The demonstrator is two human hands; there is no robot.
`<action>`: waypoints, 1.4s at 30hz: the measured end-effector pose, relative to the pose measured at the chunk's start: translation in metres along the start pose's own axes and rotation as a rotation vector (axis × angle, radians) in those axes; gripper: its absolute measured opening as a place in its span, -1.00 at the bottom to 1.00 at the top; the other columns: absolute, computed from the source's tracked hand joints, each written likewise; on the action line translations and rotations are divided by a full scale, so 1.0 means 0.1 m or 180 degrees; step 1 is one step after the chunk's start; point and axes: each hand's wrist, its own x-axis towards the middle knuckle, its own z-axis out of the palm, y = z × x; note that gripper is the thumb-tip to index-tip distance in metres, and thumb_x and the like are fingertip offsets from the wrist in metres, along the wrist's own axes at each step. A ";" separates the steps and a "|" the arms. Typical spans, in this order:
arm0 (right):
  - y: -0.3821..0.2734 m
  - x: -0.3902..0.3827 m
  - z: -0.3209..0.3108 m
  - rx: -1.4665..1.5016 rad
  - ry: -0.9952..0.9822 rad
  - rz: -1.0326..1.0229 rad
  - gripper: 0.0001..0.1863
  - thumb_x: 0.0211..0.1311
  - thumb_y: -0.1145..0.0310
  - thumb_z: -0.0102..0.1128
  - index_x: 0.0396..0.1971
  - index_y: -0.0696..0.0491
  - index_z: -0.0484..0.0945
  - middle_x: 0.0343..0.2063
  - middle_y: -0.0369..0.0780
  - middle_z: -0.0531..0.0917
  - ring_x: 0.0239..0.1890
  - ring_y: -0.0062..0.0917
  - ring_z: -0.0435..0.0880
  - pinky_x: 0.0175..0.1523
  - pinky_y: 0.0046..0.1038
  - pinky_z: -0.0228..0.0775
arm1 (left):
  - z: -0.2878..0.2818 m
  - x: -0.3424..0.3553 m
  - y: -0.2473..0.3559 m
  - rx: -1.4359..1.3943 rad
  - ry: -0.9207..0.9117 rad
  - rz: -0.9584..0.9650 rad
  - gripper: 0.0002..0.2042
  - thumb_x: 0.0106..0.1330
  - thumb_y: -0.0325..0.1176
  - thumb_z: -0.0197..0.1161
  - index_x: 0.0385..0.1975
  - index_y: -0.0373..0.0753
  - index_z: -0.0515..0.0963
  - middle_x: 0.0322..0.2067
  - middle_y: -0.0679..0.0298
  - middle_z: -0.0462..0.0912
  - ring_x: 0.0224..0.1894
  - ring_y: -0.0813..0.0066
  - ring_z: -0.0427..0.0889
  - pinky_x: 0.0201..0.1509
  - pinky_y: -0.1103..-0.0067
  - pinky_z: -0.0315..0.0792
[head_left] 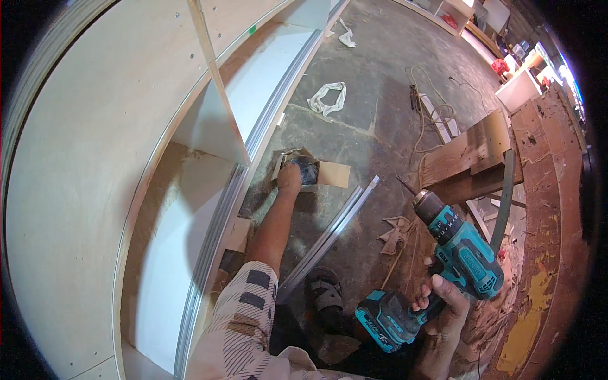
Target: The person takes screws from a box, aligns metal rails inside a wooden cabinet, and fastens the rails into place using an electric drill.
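My right hand is wrapped round the grip of a teal and black cordless drill, its bit pointing up and to the left, clear of the floor. On the floor beside the cabinet sits a small open cardboard box with a flap folded out and dark contents in a plastic bag. My left hand reaches down into this box. Its fingers are mostly hidden, so what they hold, if anything, does not show.
A long wooden cabinet with metal track along its edge lies at left. Metal strips rest on the floor near my shoe. At right stand a worn brown wooden bench and a tangled cord; a white cloth loop lies farther off.
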 end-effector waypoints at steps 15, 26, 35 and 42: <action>0.05 -0.08 0.08 -0.0156 -0.0153 0.0033 -0.56 0.03 0.37 0.31 -0.08 0.24 0.49 -0.66 -0.25 0.49 -0.73 -0.53 0.44 -0.59 -0.49 0.36 | -0.55 -0.96 0.16 -0.2521 0.0439 -0.0567 -0.78 0.11 -0.28 0.40 -0.46 -0.31 0.58 -0.41 0.03 0.62 -0.29 0.10 0.64 -0.22 0.34 0.45; -0.14 -0.03 0.18 -0.0135 -0.1330 0.0156 -0.62 0.13 0.42 0.30 -0.07 0.26 0.48 -0.62 -0.24 0.51 -0.70 -0.58 0.45 -0.58 -0.55 0.34 | -1.86 -4.48 -0.10 -0.1113 0.0587 -0.0248 -0.81 0.23 -0.33 0.26 -0.27 -0.31 0.55 -0.26 0.04 0.54 -0.23 0.02 0.58 -0.16 0.23 0.49; -0.47 -0.13 0.26 -0.0834 -0.2107 0.0273 -0.70 0.12 0.45 0.31 -0.17 0.25 0.55 -0.61 -0.27 0.51 -0.69 -0.58 0.45 -0.56 -0.56 0.34 | -2.92 -5.39 0.91 -0.0543 0.0830 -0.0736 -0.74 0.06 -0.58 0.21 -0.20 -0.35 0.55 -0.29 0.06 0.50 -0.14 0.06 0.55 -0.05 0.27 0.47; -0.66 -0.20 0.36 -0.1274 -0.2857 0.0357 -0.75 0.08 0.48 0.34 -0.24 0.24 0.59 -0.56 -0.25 0.58 -0.65 -0.54 0.50 -0.52 -0.55 0.33 | -3.40 -5.39 1.32 -0.0783 0.0952 -0.1841 -0.75 0.07 -0.54 0.26 -0.21 -0.38 0.55 -0.33 0.15 0.56 -0.23 0.17 0.59 -0.08 0.37 0.51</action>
